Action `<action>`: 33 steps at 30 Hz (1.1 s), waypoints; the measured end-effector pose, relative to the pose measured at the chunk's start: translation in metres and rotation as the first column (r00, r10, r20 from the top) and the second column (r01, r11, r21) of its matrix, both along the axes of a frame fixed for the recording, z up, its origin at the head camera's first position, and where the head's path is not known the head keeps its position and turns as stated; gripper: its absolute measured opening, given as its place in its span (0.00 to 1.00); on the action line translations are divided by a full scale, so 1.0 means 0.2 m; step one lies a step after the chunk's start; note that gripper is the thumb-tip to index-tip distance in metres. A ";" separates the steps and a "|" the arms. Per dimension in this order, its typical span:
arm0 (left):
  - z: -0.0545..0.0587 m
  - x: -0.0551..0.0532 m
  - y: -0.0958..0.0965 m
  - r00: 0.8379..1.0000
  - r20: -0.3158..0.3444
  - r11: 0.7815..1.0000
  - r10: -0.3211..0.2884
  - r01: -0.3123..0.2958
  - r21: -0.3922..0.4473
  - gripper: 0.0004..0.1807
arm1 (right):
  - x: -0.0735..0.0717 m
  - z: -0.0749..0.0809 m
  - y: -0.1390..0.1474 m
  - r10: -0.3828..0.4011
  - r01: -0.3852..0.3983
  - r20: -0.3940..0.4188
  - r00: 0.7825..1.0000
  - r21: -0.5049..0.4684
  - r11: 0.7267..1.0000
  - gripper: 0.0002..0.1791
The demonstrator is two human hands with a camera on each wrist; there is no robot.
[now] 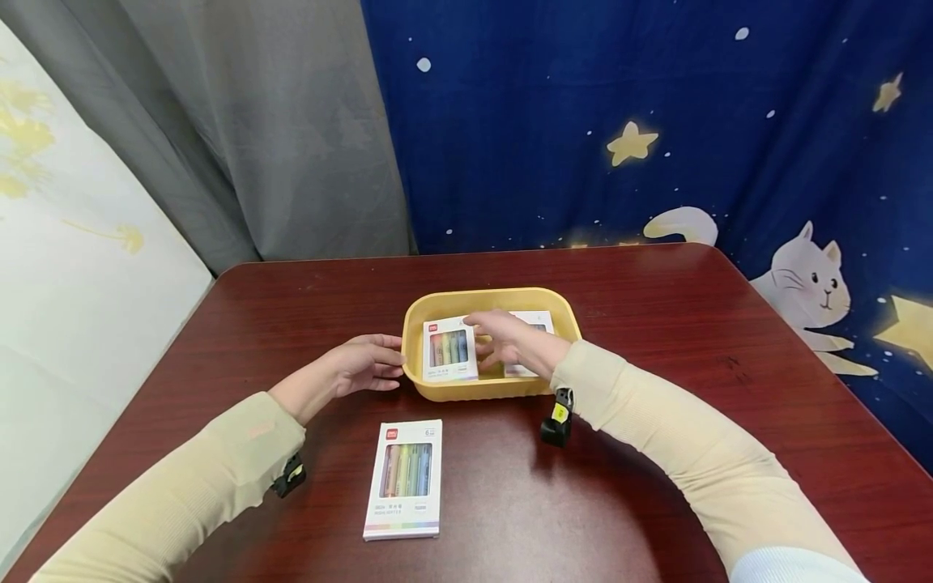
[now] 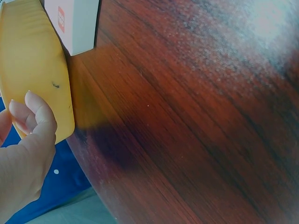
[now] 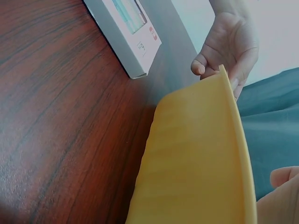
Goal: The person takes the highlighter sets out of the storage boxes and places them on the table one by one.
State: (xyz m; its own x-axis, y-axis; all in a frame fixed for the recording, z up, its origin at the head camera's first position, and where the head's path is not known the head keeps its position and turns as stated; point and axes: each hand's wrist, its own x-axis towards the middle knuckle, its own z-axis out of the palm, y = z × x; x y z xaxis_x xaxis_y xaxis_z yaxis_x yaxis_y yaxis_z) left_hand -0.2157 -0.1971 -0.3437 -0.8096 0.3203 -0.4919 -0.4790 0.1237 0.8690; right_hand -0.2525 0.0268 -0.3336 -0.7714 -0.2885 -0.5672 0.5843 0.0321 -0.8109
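In the head view, a yellow plastic basket [image 1: 496, 392] stands on the table. Inside it lie a white box of highlighters [image 1: 449, 350] on the left and a second highlighter box [image 1: 539, 317] on the right, partly covered by my right hand [image 1: 513, 338]. That hand reaches over the near rim, fingers spread, a fingertip overlapping the left box's upper right corner. My left hand [image 1: 360, 366] is at the basket's left end, relaxed fingers touching the outside near the rim. Nearer to me, a third highlighter box [image 1: 404, 479] lies flat, its window showing coloured pens.
The reddish-brown wooden table [image 1: 656, 470] has a rounded far edge. Behind it hang a grey curtain [image 1: 291, 138] and a blue curtain [image 1: 525, 121] with stars and a cat. A white sheet [image 1: 80, 267] borders the left side.
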 end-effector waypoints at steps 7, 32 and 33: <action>0.00 0.00 0.00 1.000 0.002 1.000 -0.005 0.005 -0.003 0.28 | -0.02 -0.02 -0.01 -0.020 0.020 0.006 1.000 0.008 1.000 0.28; 0.00 0.00 0.00 1.000 0.000 1.000 -0.009 0.009 -0.007 0.27 | -0.03 -0.08 -0.04 0.063 -0.060 -0.057 0.996 0.042 0.997 0.20; 0.00 0.00 0.00 1.000 -0.002 1.000 -0.010 0.010 -0.006 0.27 | -0.03 -0.08 -0.04 0.067 -0.064 -0.059 0.996 0.052 0.997 0.19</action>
State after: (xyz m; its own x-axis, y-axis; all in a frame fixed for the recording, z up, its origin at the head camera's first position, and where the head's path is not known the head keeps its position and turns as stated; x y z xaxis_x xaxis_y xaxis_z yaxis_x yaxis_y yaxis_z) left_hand -0.2159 -0.1976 -0.3440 -0.8075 0.3249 -0.4924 -0.4762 0.1337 0.8691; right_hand -0.2585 0.0195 -0.3497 -0.7850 -0.3118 -0.5353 0.5297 0.1103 -0.8410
